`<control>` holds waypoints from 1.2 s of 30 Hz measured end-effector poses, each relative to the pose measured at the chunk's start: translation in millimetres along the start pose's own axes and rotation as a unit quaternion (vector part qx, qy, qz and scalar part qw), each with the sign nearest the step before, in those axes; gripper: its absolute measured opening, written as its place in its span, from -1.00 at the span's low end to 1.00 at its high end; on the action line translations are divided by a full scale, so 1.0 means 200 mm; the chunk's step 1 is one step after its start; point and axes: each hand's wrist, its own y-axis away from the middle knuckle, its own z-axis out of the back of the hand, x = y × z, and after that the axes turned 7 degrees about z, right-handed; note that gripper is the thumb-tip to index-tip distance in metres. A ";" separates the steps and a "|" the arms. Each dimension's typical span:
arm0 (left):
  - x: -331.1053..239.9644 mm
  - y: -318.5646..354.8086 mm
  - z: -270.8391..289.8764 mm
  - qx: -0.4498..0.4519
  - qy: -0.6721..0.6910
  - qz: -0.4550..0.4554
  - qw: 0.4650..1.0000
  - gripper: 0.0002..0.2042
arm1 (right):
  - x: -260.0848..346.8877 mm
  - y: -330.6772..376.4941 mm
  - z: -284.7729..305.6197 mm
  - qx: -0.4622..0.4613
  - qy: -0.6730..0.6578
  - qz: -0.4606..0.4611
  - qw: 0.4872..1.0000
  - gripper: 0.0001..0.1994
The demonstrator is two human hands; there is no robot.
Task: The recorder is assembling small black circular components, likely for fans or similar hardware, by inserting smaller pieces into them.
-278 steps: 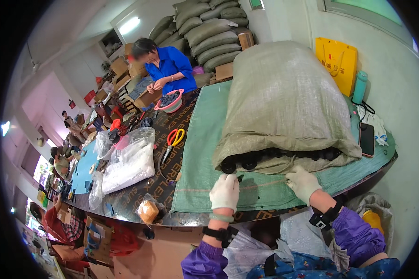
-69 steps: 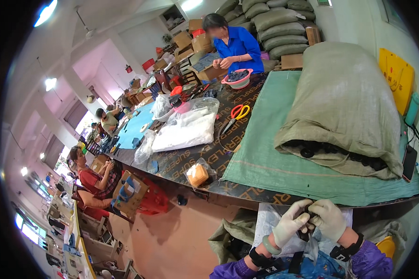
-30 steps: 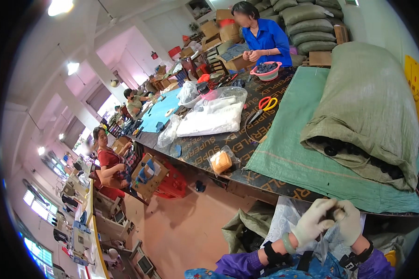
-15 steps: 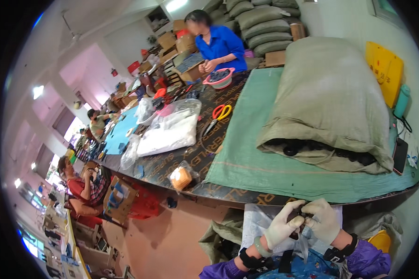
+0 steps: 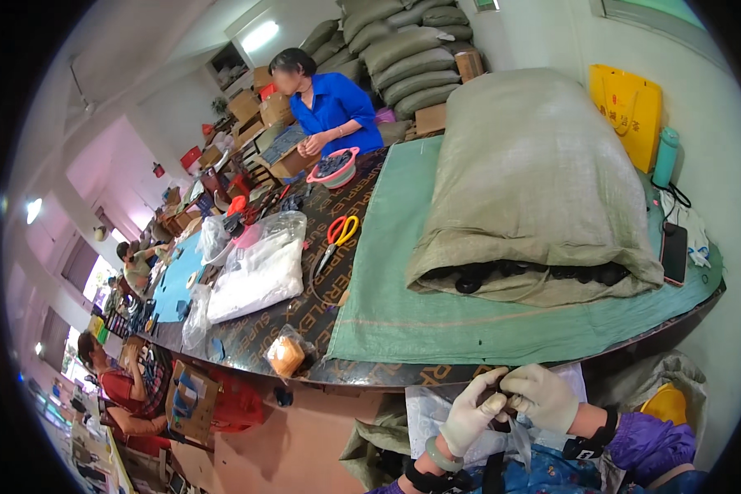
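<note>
Both my hands wear whitish gloves and meet over my lap, just below the table's near edge. My left hand has its fingers and thumb closed round a small dark piece, whose kind I cannot make out. Pressed up against it, my right hand is closed on the same piece, its fingers largely covering it. A strip of clear plastic hangs below the hands. On the table ahead lies a big grey-green woven sack, its near mouth showing dark round pieces.
A green woven sheet covers the table's right part. Left of it lie scissors, white plastic-wrapped goods and a bagged bread-like item. A phone and bottle stand right. A person in blue works beside a pink-rimmed bowl.
The view has shifted, so the table and sack sit further left in the picture. My hands stay together at the small dark piece, with only slight finger movement.
</note>
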 end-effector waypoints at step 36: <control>0.01 -0.04 -0.07 0.024 0.067 -0.025 0.997 -0.27 | -0.02 0.02 0.05 0.029 0.064 -0.039 0.997 -0.67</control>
